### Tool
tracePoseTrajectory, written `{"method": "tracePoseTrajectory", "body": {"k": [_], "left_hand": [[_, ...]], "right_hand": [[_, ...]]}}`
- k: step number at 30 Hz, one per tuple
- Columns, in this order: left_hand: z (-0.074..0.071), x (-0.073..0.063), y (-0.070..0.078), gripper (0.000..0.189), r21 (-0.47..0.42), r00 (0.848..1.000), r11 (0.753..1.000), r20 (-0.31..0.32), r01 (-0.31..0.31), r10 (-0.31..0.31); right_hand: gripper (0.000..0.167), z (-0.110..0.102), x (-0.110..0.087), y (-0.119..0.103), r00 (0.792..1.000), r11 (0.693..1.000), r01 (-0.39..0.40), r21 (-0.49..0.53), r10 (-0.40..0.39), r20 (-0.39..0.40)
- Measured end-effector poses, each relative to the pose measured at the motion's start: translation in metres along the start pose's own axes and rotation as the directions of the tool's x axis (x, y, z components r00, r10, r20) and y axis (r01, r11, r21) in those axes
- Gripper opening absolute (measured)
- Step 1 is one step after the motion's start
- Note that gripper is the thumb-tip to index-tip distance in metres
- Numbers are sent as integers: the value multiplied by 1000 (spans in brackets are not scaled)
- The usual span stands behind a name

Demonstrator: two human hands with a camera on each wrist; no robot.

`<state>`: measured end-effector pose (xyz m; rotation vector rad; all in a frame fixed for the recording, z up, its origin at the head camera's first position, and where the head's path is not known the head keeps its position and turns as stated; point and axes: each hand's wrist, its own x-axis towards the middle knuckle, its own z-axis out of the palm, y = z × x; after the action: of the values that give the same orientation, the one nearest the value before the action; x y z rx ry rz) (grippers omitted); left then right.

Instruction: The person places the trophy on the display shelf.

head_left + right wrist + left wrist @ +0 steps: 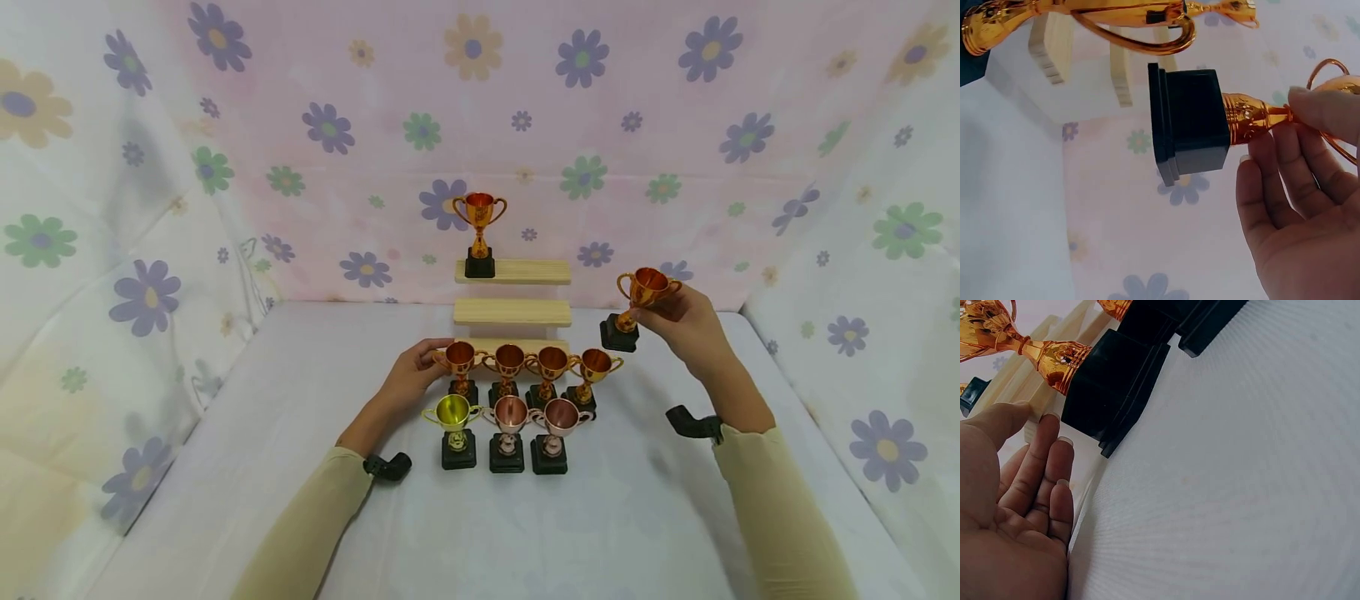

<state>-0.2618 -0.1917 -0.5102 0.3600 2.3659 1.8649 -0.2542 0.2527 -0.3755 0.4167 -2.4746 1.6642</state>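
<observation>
Off to the right and above the table, my right hand [686,325] pinches the stem of an orange-gold trophy cup [647,287]. Its black base [1194,119] hangs free, slightly tilted. At the left end of the wooden tiered stand [512,312], my left hand [412,371] holds the lowest board's end [1041,400] between thumb and index finger. Another orange-gold trophy [479,221] stands upright on the left of the top board. Several orange-gold trophies [510,362] line up before the stand, partly hiding its lowest board.
In front of that row stand a yellow-gold trophy [454,425] and two rose-coloured trophies, one in the middle [510,425] and one at the right [558,425]. A white cloth [360,533] covers the table. Flowered fabric [480,125] hangs behind and at both sides.
</observation>
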Motion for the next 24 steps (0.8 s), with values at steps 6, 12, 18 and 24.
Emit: {"method": "tracePoseTrajectory", "body": {"k": [6, 12, 18, 24], "left_hand": [[0, 0, 0, 43, 5, 1000, 1000, 3, -5, 5], [-1, 1, 0, 44, 2, 1000, 1000, -8, 1, -1], [0, 1, 0, 43, -1, 1000, 1000, -2, 10, -10], [1, 0, 1, 43, 6, 1000, 1000, -3, 2, -2]], "right_hand": [[43, 3, 19, -21, 999, 998, 25, -52, -24, 30], [39, 11, 40, -41, 1000, 999, -8, -38, 9, 23], [44, 20, 56, -54, 999, 1000, -30, -8, 30, 43], [46, 28, 69, -63, 997, 999, -43, 2, 43, 61]]}}
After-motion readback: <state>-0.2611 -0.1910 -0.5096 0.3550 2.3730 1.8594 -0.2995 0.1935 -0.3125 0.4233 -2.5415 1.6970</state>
